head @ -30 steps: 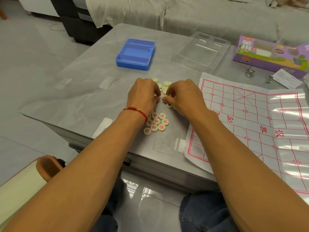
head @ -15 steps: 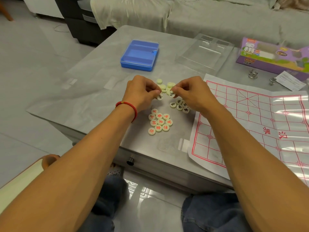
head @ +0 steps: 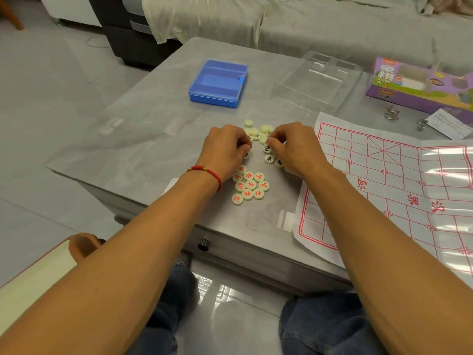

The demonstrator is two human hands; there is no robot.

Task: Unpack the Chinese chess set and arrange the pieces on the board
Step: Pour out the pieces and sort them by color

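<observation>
While both hands work the loose heap at the middle of the grey table (head: 143,139), the head view shows the left hand (head: 225,149) with fingers curled down onto a black-marked piece (head: 246,155) at its fingertips, and the right hand (head: 294,147) pinching another black-marked piece (head: 267,149). Face-down blank pieces (head: 256,130) lie just beyond the knuckles, on the far side; sorted red pieces (head: 249,187) sit in a tight cluster on the near side, by the left wrist. The board sheet (head: 399,190) lies flat to the right, its long axis running away rightward, so the right hand is the nearer one for placing, judging by position. Farther off stand a blue case (head: 217,84), a clear lid (head: 317,80) and a purple box (head: 419,85); a covered sofa (head: 332,24) lies beyond.
</observation>
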